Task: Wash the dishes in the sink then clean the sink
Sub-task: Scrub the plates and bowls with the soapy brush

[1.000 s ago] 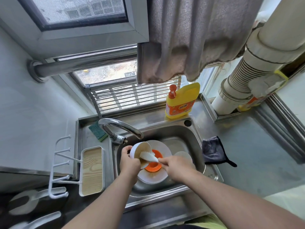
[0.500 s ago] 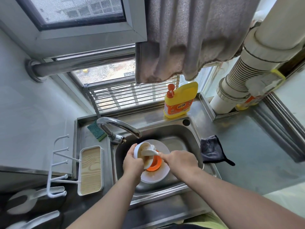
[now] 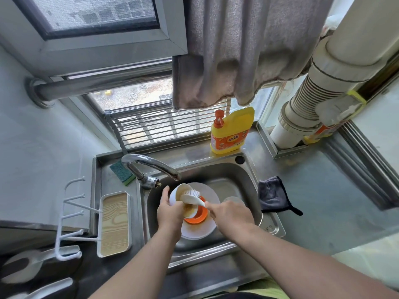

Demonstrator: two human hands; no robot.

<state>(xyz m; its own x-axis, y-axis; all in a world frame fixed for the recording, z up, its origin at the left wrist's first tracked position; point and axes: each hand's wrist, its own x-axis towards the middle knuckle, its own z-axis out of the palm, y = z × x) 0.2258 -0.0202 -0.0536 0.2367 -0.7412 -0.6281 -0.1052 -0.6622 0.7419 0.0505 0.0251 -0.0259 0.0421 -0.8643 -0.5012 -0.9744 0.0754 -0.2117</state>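
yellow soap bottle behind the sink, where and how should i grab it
Grip the yellow soap bottle round its flat body below the orange pump, coming from the sink side. It stands upright with window bars close behind it, and the pump top would likely give.

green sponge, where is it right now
In the head view the green rectangular sponge lies on the steel ledge at the sink's back left corner, just left of the chrome faucet base, untouched by either hand.

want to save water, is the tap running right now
Cannot tell for sure, but it looks off: no stream shows below the faucet spout, which ends above the white bowl the left hand holds.
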